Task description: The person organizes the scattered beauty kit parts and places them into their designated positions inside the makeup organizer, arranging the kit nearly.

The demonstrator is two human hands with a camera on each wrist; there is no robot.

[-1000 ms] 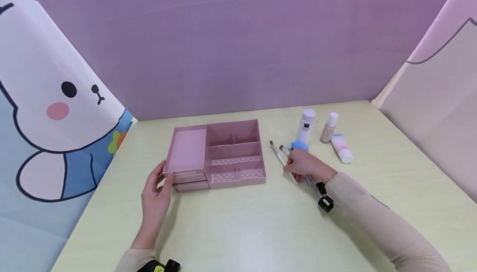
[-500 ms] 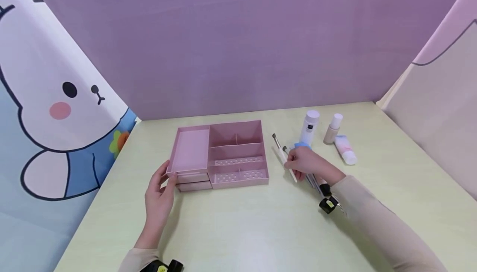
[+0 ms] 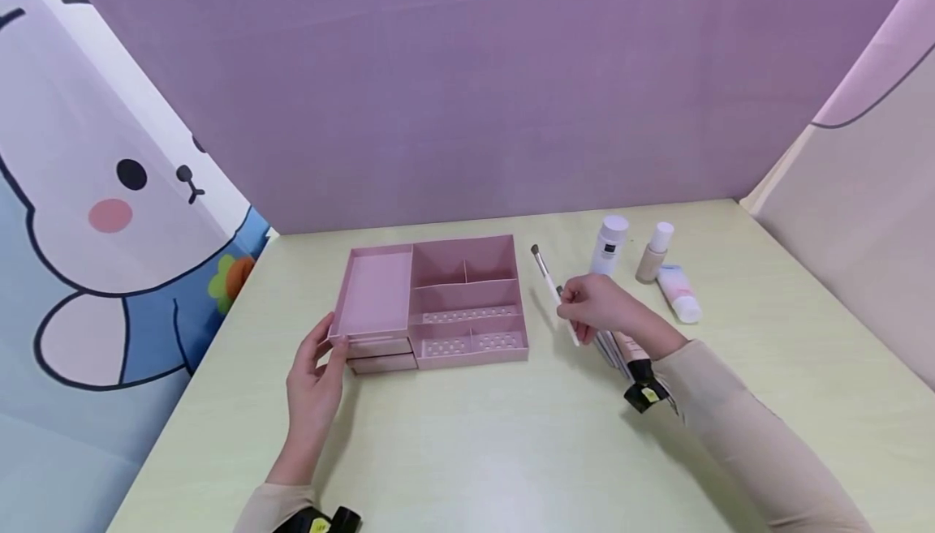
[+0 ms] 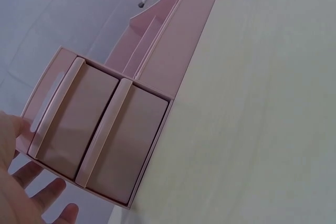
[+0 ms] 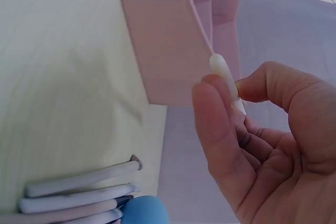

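A white-handled makeup brush (image 3: 549, 279) with a dark tip is pinched between the thumb and fingers of my right hand (image 3: 601, 306), tilted and raised off the table. In the right wrist view the pale handle end (image 5: 222, 72) sticks out above the fingertips. Under that hand lie several more brushes (image 5: 81, 179) beside a round blue item (image 5: 145, 211). My left hand (image 3: 314, 395) holds the front left corner of a pink desktop organizer (image 3: 375, 288), thumb on the front and fingers at the side. Two closed drawers (image 4: 79, 116) show in the left wrist view.
A white bottle (image 3: 608, 247) stands behind my right hand. To its right are a beige bottle with a white cap (image 3: 652, 255) and a lying white-and-pink tube (image 3: 679, 294). A purple backdrop (image 3: 497, 95) rises behind the table (image 3: 453, 452).
My right hand has lifted the brush slightly off the table, away from the other brushes. The left hand stays on the organizer's corner. The head view has shifted slightly.
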